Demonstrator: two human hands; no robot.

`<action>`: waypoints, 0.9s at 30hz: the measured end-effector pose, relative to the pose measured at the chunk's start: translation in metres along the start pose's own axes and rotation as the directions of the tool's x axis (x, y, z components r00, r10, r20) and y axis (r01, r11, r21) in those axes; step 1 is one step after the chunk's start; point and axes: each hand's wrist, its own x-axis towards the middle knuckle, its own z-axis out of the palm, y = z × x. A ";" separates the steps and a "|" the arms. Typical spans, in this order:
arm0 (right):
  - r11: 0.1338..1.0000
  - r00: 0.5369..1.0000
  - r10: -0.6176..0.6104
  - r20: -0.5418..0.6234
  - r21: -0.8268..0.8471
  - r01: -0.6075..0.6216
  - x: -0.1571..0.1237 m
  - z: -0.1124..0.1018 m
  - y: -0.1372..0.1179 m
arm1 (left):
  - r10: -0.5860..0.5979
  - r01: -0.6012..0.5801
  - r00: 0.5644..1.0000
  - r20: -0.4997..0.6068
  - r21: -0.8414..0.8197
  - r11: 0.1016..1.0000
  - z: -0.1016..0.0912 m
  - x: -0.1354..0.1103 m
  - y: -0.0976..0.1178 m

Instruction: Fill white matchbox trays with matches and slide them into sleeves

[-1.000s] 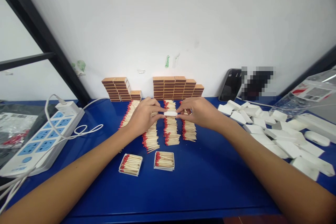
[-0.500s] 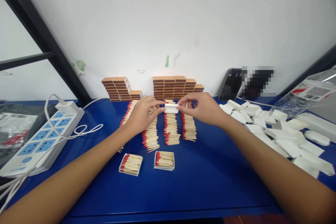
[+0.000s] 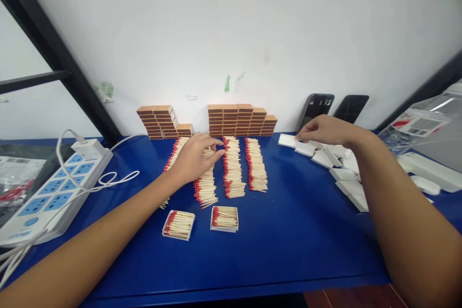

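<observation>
My left hand (image 3: 197, 156) hovers over the rows of matches, thumb and index finger apart with nothing between them. Beneath and beside it lie a partly covered row of red-tipped matches (image 3: 206, 187) and a second match row (image 3: 234, 168). At the left edge of the white pile, my right hand (image 3: 319, 132) has its fingertips closed on a white matchbox tray (image 3: 288, 140). Closer to the table's front are two trays filled with matches, a left filled tray (image 3: 179, 224) and a right filled tray (image 3: 224, 218).
Brown matchboxes stand along the wall in a left stack (image 3: 159, 122) and a wider right stack (image 3: 236, 120). White trays (image 3: 352, 187) are heaped at right, near two phones (image 3: 317, 106) and a plastic bottle (image 3: 415, 120). A power strip (image 3: 57, 192) with cables lies left.
My right hand has moved right with the white tray, from over the match rows to the tray pile. My left hand has let go of that tray and stays over the matches.
</observation>
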 end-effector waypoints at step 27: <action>0.767 0.660 -0.620 0.426 0.149 0.624 -0.115 0.079 -0.164 | -0.003 0.003 1.000 0.019 -0.001 1.000 -0.002 -0.001 0.005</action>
